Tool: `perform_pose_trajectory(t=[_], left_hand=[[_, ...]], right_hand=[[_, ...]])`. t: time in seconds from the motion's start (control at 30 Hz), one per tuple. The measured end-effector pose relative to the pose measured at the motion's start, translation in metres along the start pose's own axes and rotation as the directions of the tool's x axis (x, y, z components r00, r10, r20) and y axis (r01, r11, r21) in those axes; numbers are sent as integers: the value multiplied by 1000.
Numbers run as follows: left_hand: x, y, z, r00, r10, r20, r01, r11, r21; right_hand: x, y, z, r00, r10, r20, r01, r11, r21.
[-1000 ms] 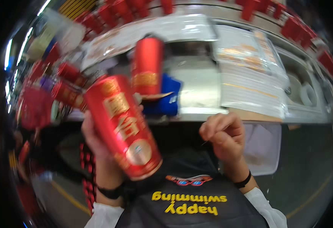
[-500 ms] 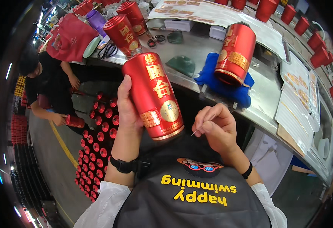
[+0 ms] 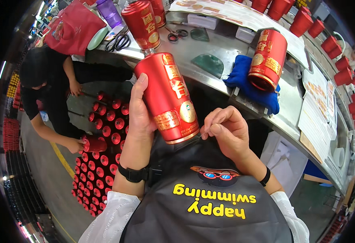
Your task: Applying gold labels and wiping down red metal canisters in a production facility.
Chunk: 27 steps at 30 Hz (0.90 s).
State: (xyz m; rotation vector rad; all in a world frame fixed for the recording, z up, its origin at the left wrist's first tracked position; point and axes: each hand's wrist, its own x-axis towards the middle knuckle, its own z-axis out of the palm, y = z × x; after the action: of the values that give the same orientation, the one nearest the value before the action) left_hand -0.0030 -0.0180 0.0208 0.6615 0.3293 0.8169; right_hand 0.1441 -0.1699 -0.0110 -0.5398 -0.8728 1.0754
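Note:
My left hand [image 3: 141,111] is wrapped round a red bottle [image 3: 155,87] with gold lettering and a round pale-gold emblem. The bottle is tilted, its clear neck toward the bench and its gold-rimmed base toward me. My right hand [image 3: 229,128] pinches a thin needle-like tool [image 3: 201,136] between thumb and fingers, just beside the base rim. Whether its tip touches the bottle is too fine to tell. Another red bottle [image 3: 268,60] rests on a blue cloth [image 3: 242,77] on the bench at the right.
Scissors [image 3: 177,35], dark green scrapers [image 3: 208,65] and more red bottles [image 3: 142,24] are on the metal bench [image 3: 226,44]. Label sheets [image 3: 317,121] lie at its right. On the left, a co-worker's hand [image 3: 75,145] holds a red bottle above many standing on the floor.
The bottle in my left hand has turned a little, its lettering and emblem shifting right. My right hand and the thin tool have come closer to its base. The bench appears shifted rightward.

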Motion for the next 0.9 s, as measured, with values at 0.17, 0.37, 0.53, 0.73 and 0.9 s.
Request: perform_pose_trajectory(t=[0.17,0.37,0.53,0.73,0.9], left_hand=[[1,2,-7,999,12,-43,-10,999,44],[2,2,-1,995,34,-91,-27,996,83],[6,0,-4,998,34,-57,-28,994,107],[9,-4,-8,998,9,-67,-4,997,82],[8,-4,-7,995,2,-104,5,997,74]], right_hand=[[3,4,1,1000,-9,8,9,999,-48],[5,2,6,999,-38,23,42,975,-219],[5,6,4,989,-108,100,135,939,-317],[7,6,4,973,-170,159,226,854,-469],[8,6,3,959,-216,183,282,772,-570]])
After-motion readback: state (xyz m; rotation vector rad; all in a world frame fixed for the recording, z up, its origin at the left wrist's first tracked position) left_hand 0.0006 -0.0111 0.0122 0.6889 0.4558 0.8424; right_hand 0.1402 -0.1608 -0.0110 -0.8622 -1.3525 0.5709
